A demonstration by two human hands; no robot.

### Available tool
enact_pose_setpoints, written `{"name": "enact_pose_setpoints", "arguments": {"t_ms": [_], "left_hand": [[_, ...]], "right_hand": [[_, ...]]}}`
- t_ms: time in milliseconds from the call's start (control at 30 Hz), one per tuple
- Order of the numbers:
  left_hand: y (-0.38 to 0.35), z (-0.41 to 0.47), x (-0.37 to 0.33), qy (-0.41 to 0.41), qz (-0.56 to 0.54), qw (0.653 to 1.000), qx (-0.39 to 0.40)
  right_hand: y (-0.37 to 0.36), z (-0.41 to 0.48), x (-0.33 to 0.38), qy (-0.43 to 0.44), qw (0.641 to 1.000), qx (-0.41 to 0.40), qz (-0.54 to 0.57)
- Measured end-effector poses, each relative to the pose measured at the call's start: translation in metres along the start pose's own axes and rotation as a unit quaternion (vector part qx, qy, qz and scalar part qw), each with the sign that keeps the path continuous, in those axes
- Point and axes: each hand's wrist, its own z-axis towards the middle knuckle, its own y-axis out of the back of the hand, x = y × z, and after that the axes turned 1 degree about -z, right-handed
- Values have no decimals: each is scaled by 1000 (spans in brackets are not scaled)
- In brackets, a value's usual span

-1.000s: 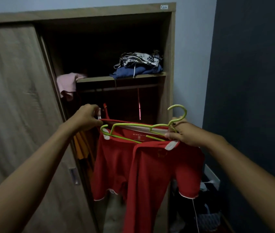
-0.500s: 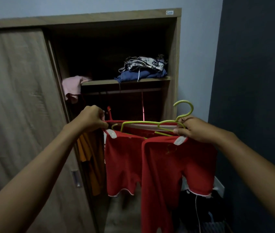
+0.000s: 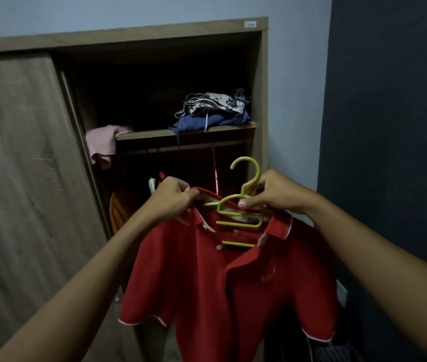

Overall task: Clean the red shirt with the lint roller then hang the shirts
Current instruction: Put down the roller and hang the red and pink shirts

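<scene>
A red polo shirt [image 3: 207,283] with white trim hangs in front of the open wardrobe, its front facing me. A lime-green plastic hanger [image 3: 241,212] sits in its collar opening, hook upright. My left hand [image 3: 170,197] pinches the left side of the collar. My right hand [image 3: 275,194] grips the hanger just below the hook together with the collar's right side. No lint roller is in view.
The wardrobe [image 3: 259,100] stands open on the right, its sliding door [image 3: 24,178] covering the left. Folded clothes [image 3: 215,111] lie on the shelf, a pink garment [image 3: 102,145] droops off it. Below runs a hanging rail [image 3: 181,150] with an orange garment [image 3: 120,210]. A dark wall [image 3: 390,152] stands right.
The shirt has turned from folded and sideways to front-facing and spread on the hanger. Both hands came closer together at the collar, and the hanger's hook now stands upright.
</scene>
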Motion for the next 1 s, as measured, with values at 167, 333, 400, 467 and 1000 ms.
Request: {"name": "enact_pose_setpoints", "arguments": {"t_ms": [167,333,400,467,1000], "left_hand": [[5,-4,6,-5,-12,1000,-16],[3,-7,7,-21,16,999,-29],[4,-8,8,-22,43,998,-32],[2,-11,14,-14,74,997,-29],[9,-14,28,-135,259,952,-88]], "right_hand": [[19,9,12,-31,987,-86,132],[10,18,23,-27,979,-127,156],[-5,17,21,-25,988,-137,73],[-17,17,16,-24,992,-125,8],[-25,39,23,46,983,-173,30]]}}
